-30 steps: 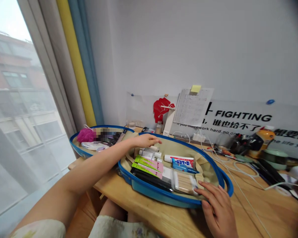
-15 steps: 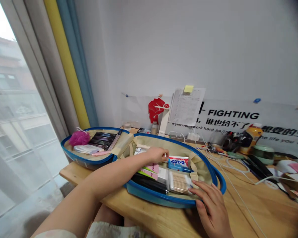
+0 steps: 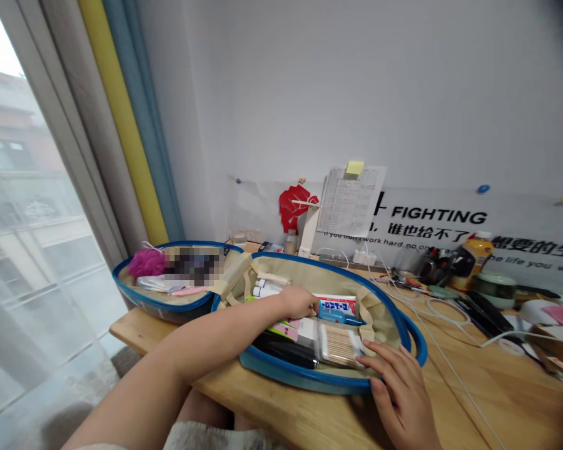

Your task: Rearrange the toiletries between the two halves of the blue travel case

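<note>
An open toiletry case with a blue rim (image 3: 309,257) lies on the wooden desk, lined in beige fabric. My left hand (image 3: 298,302) is inside it, fingers curled beside a white-and-red toothpaste tube (image 3: 338,304) and a blue tube (image 3: 340,316). Whether those fingers hold anything small, I cannot tell. My forearm hides most of the pink-and-green tubes (image 3: 281,331). Small white tubes (image 3: 267,289) lie beyond my hand. My right hand (image 3: 398,390) rests open on the near rim, close to a packet of cotton swabs (image 3: 338,345) and a black case (image 3: 284,350).
The case's other half (image 3: 141,294) holds a pink bath puff (image 3: 146,263), a white cloth (image 3: 152,283) and a pixelated item (image 3: 192,265). Cables, an orange bottle (image 3: 471,259) and a green container (image 3: 495,287) sit on the desk (image 3: 473,387) to the right. A curtained window is on the left.
My left hand has moved from above the far rim down into the case, beside the toothpaste. My forearm now covers the tubes. My right hand stays on the near rim.
</note>
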Tool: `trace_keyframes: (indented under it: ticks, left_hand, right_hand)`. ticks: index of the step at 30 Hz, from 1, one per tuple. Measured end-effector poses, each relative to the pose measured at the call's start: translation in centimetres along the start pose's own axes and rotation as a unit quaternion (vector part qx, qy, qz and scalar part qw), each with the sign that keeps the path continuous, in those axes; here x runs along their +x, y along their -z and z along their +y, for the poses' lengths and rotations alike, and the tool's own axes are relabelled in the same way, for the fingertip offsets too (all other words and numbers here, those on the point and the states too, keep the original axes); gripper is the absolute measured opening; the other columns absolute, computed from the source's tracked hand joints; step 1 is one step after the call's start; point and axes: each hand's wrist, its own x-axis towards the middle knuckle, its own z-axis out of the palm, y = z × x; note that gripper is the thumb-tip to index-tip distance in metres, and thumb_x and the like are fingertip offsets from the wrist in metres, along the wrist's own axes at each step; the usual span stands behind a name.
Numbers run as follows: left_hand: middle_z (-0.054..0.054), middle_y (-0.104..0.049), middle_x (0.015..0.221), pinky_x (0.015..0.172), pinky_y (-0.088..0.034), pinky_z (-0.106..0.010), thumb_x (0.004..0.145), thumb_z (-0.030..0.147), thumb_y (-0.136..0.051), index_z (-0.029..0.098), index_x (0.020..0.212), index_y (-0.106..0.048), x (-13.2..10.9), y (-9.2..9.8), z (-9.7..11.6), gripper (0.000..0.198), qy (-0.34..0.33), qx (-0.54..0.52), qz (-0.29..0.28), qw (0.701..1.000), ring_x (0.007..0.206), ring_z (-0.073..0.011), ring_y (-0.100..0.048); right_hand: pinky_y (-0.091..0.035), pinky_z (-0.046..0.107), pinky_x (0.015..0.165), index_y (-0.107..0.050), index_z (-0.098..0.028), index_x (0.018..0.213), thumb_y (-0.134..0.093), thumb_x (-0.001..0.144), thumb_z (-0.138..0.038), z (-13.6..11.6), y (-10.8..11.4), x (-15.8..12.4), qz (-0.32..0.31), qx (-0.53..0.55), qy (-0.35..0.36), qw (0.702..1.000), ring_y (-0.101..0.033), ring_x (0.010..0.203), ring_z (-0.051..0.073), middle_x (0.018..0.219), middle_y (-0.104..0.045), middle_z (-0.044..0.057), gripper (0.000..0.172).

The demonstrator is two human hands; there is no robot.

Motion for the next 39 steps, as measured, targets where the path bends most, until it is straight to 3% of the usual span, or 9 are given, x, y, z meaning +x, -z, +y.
trace_keyframes:
  ticks: [10,15,18,21,26,30,34,39]
  left_hand:
    - [0.004,-0.071,0.100,0.074,-0.044,-0.022,0.078,0.029,-0.062,0.029,0.099,-0.064,0.2,-0.3,-0.1,0.021,0.013,-0.072,-0.014,0.997,0.098,-0.0158,-0.062]
    - [0.003,-0.070,0.096,0.074,-0.045,-0.023,0.075,0.035,-0.066,0.027,0.105,-0.059,-0.1,0.4,-0.2,0.032,0.031,-0.128,0.007,0.991,0.093,-0.0159,-0.063]
    - [-0.002,-0.068,0.094,0.075,-0.046,-0.026,0.086,0.043,-0.052,0.022,0.113,-0.055,0.2,1.0,-0.8,0.035,0.068,-0.172,0.039,0.982,0.087,-0.0159,-0.062]
    - [-0.005,-0.065,0.094,0.075,-0.050,-0.031,0.095,0.041,-0.037,0.016,0.115,-0.053,0.9,1.1,-1.7,0.036,0.108,-0.226,0.043,0.967,0.083,-0.0151,-0.062]
    - [-0.007,-0.059,0.109,0.078,-0.053,-0.038,0.090,0.037,-0.054,0.015,0.115,-0.054,1.5,0.6,-3.0,0.034,0.138,-0.293,0.014,0.946,0.091,-0.0174,-0.060]
    - [-0.007,-0.060,0.107,0.077,-0.053,-0.037,0.090,0.037,-0.054,0.014,0.112,-0.056,1.2,0.4,-3.1,0.032,0.130,-0.320,0.019,0.938,0.090,-0.0170,-0.060]
    - [-0.005,-0.065,0.101,0.077,-0.051,-0.029,0.090,0.027,-0.051,0.015,0.105,-0.062,1.0,0.5,-2.8,0.022,0.087,-0.329,0.066,0.938,0.086,-0.0130,-0.061]
    - [-0.004,-0.066,0.108,0.076,-0.049,-0.021,0.088,0.021,-0.046,0.016,0.116,-0.059,1.2,0.5,-2.8,0.032,0.039,-0.322,0.101,0.941,0.084,-0.0099,-0.062]
  right_hand:
    - [-0.040,0.039,0.090,-0.062,-0.026,0.097,-0.043,0.086,-0.028,-0.1,0.1,0.2,0.003,0.008,0.004,1.000,-0.061,0.095,0.020,0.101,-0.066,0.003,0.022]
    - [-0.040,0.039,0.091,-0.063,-0.027,0.096,-0.042,0.087,-0.030,-0.1,0.1,0.1,0.003,0.012,-0.010,1.000,-0.061,0.095,0.020,0.102,-0.066,0.003,0.024]
    - [-0.040,0.040,0.091,-0.063,-0.027,0.097,-0.042,0.087,-0.031,-0.1,0.1,0.1,-0.001,0.010,-0.013,1.000,-0.061,0.095,0.020,0.102,-0.066,0.003,0.024]
    - [-0.040,0.039,0.090,-0.063,-0.026,0.096,-0.042,0.087,-0.031,-0.1,0.1,0.2,0.002,0.009,-0.007,1.000,-0.061,0.095,0.020,0.101,-0.067,0.003,0.023]
    - [-0.040,0.040,0.090,-0.063,-0.026,0.094,-0.042,0.087,-0.030,-0.2,0.2,0.3,-0.002,0.004,-0.005,1.000,-0.060,0.096,0.020,0.101,-0.066,0.004,0.023]
    - [-0.040,0.040,0.091,-0.063,-0.026,0.096,-0.042,0.087,-0.029,-0.1,0.1,0.1,-0.010,0.007,-0.009,1.000,-0.060,0.097,0.020,0.103,-0.066,0.004,0.023]
    - [-0.040,0.041,0.093,-0.063,-0.026,0.095,-0.042,0.087,-0.030,0.0,0.0,0.0,-0.008,0.006,-0.004,1.000,-0.060,0.097,0.020,0.103,-0.066,0.004,0.024]
    - [-0.040,0.039,0.092,-0.064,-0.026,0.093,-0.041,0.088,-0.030,-0.1,0.1,0.2,-0.004,0.004,-0.005,1.000,-0.060,0.095,0.020,0.101,-0.066,0.004,0.024]
